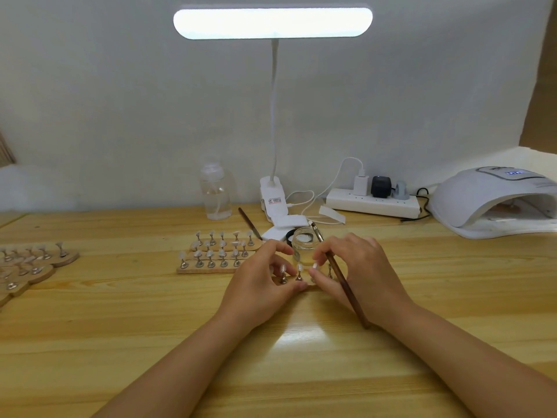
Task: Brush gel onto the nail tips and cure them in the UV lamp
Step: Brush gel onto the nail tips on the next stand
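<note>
**A:** What was the biggest thing there?

**B:** The wooden table (120,342). I'll place everything else from the glass jar (303,247) at its middle. Behind the jar rose the lit desk lamp (272,22), its clip base just behind and left of the jar. Far to the jar's right, at the table's back edge, sat the white UV lamp (494,203), its opening facing forward. Between that lamp and the jar, further back, lay a power strip (373,203). Behind and left of the jar stood a clear bottle (215,194).

**A:** And the nail tips?

**B:** Left of the jar, touching nothing, were wooden strips of nail tips on stands (215,251); more stands (33,260) lay well off to the left. Directly in front of the jar was the strip being worked (301,279), tips upright.

**A:** The hands?

**B:** The left hand (265,282) pinched that strip's left end, thumb in front, fingers curled behind. The right hand (355,267) gripped a brown brush (346,291), slanted toward the person, its bristle end hidden by the fingers. A second brush (249,223) lay just behind and left of the jar.
</note>
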Demonstrator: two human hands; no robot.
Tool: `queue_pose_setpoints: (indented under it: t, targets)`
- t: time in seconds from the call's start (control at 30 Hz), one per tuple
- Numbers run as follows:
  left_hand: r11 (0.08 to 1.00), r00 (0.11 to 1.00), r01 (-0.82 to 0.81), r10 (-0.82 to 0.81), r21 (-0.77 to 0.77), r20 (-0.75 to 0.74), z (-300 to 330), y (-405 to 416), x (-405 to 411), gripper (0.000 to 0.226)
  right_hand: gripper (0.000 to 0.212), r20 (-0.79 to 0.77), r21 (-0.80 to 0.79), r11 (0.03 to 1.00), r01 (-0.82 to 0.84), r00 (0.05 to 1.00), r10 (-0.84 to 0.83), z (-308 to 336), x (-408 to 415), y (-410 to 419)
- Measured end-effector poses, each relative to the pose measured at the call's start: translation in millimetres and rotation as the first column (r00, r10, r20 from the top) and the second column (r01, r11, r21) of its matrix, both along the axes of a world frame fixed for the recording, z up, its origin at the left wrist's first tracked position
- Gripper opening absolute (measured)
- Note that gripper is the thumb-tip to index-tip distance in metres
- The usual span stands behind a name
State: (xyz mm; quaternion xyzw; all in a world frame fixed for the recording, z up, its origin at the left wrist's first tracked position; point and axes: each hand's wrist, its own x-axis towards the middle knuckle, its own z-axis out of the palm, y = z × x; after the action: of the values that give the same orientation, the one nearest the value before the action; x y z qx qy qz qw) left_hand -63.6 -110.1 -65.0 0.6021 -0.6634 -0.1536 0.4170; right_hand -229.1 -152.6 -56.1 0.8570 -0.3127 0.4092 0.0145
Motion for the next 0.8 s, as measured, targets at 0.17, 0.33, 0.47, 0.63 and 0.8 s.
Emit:
queue_pose_setpoints:
  t: [0.17,0.33,0.47,0.63,0.8]
  targets:
    - [1.0,1.0,-0.01,0.01,-0.004,0.001,2.5,1.9,-1.8,0.045,0.016,-0.003,-0.128,0.99,-0.052,0.999,0.052,0.8,2.9,3.0]
    - [0.993,0.999,0.014,-0.009,-0.116,0.044,7.0,4.8,-5.1,0.045,0.021,0.161,-0.113,0.993,-0.047,0.985,0.065,-1.8,3.0,1.4]
    - [0.969,0.997,0.064,-0.071,-0.241,-0.021,11.0,9.9,-8.5,0.025,0.022,0.213,-0.122,0.99,-0.07,0.972,0.096,-1.2,6.4,2.3]
    - [0.937,0.996,0.077,-0.09,-0.339,-0.023,9.8,8.7,-8.3,0.017,0.023,0.219,-0.112,0.988,-0.104,0.968,0.126,-2.2,7.7,3.3]
    - [0.946,0.992,0.004,-0.045,-0.325,-0.119,7.8,6.9,-6.4,0.014,0.026,0.302,-0.06,0.995,-0.074,0.949,0.089,4.6,5.8,3.2]
